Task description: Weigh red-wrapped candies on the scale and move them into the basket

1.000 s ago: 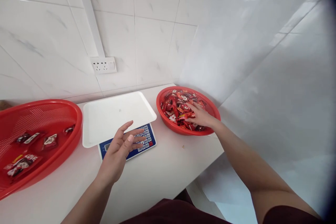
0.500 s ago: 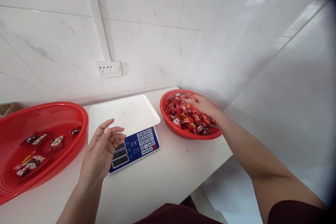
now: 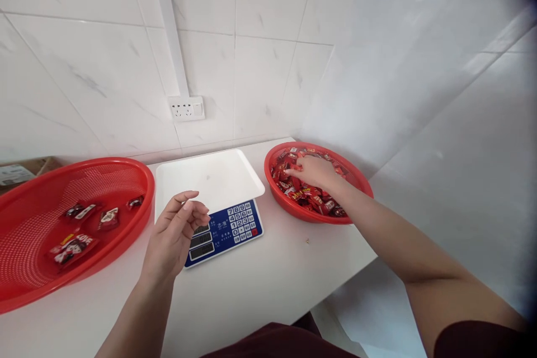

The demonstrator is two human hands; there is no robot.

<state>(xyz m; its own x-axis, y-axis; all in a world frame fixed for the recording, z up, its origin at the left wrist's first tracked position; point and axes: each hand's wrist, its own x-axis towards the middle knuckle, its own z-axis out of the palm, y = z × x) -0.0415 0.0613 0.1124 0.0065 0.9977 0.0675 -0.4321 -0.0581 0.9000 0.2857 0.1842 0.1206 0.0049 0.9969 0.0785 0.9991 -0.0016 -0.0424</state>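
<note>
The right hand (image 3: 315, 171) has been shifted leftward over sweets (image 3: 312, 197) in the basket (image 3: 289, 205) at the desk's (image 3: 260, 285) far-right corner, its grip hidden; picking seems unfinished; the left hand (image 3: 168, 238) is held empty.

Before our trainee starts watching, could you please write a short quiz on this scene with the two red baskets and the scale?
1. True or false: the scale stands between the left red basket and the right red basket.
2. Fill in the blank: the scale's tray is white, and its keypad panel is ____.
3. Multiple choice: where is the right-hand grip? A) On the tray. B) Among the wrapped packets. C) In the left red basket.

Key: 1. True. 2. Blue. 3. B.
</note>
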